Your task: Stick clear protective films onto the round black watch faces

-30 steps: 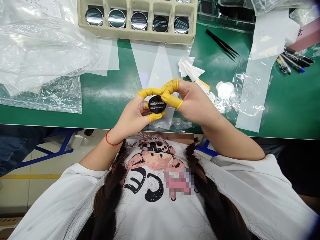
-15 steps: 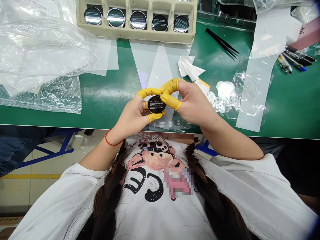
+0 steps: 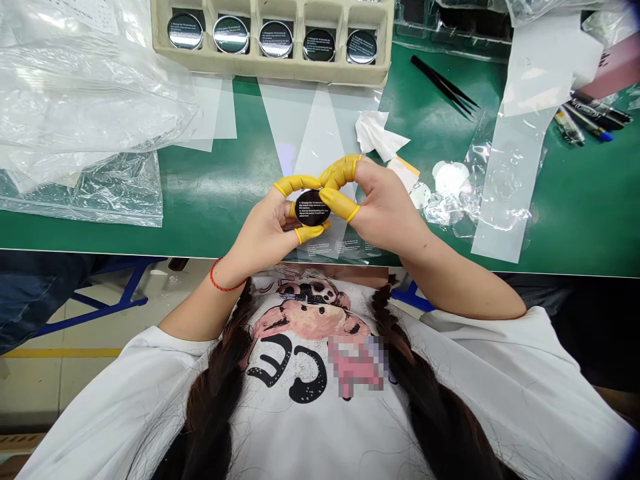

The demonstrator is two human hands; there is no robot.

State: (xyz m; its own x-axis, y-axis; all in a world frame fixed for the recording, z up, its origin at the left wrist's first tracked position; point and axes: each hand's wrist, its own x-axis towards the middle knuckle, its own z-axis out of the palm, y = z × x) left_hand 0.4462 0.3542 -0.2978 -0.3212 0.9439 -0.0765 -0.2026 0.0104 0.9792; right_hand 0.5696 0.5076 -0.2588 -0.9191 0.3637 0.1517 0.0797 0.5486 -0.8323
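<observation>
A round black watch face point(image 3: 313, 209) with lines of white print faces up in front of me. My left hand point(image 3: 273, 223) is closed around its left side, index finger along the top edge and thumb under the bottom edge. At the upper right rim, my right hand point(image 3: 373, 200) pinches with thumb and fingertips; whether a thin film lies between them is too small to tell. Yellow finger cots cover fingertips on both hands. Below the watch, near the table edge, lies a transparent sheet of printed labels point(image 3: 353, 247).
A cream tray point(image 3: 270, 72) at the back holds several similar round watches. Black tweezers point(image 3: 445, 87), crumpled white tissue point(image 3: 380, 133), round clear films point(image 3: 450, 183) and pens point(image 3: 595, 120) lie to the right. Plastic bags point(image 3: 90, 113) cover the left of the green table point(image 3: 215, 200).
Almost nothing differs. Both hands keep their hold at the watch; my right hand has shifted very slightly left and up.
</observation>
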